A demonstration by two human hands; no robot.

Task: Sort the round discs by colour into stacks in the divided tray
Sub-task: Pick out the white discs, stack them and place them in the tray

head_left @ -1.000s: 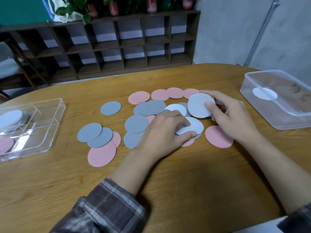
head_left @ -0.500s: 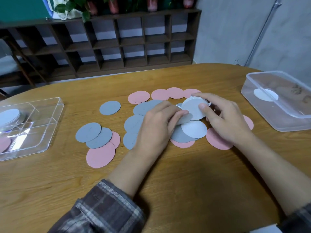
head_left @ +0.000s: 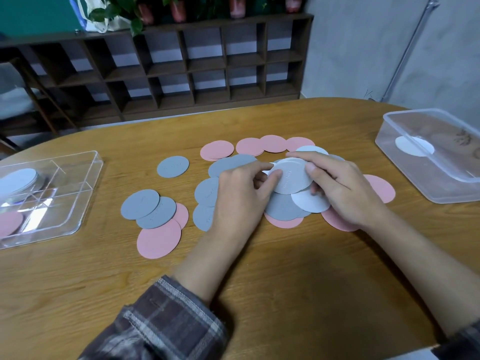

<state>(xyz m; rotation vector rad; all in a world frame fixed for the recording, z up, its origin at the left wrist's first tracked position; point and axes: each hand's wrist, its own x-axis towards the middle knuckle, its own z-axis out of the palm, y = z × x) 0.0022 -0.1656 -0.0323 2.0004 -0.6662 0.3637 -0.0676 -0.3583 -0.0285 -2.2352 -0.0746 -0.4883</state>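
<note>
Two hands: left hand (head_left: 241,201) and right hand (head_left: 340,188) meet over the disc pile at mid-tabletop (head_left: 311,281).
Left grip: thumb and fingers pinch the left edge of a white disc (head_left: 291,178).
Right grip: forefinger along the far edge and thumb on the right edge of that white disc, closed on it.
White disc: held just above the pile, face tilted toward the camera.
Second disc (head_left: 310,201): white, flat on the pile, just under the held one.
Loose discs: grey discs (head_left: 172,166) and pink discs (head_left: 159,239), scattered and overlapping around both hands.
Tray (head_left: 85,203): clear, divided, far left; white stack (head_left: 17,180) in a far compartment, pink disc (head_left: 9,223) in a near one.
Box (head_left: 441,188): clear, far right; one white disc shows (head_left: 413,146).
Sleeve (head_left: 166,323): plaid, on the left forearm.
</note>
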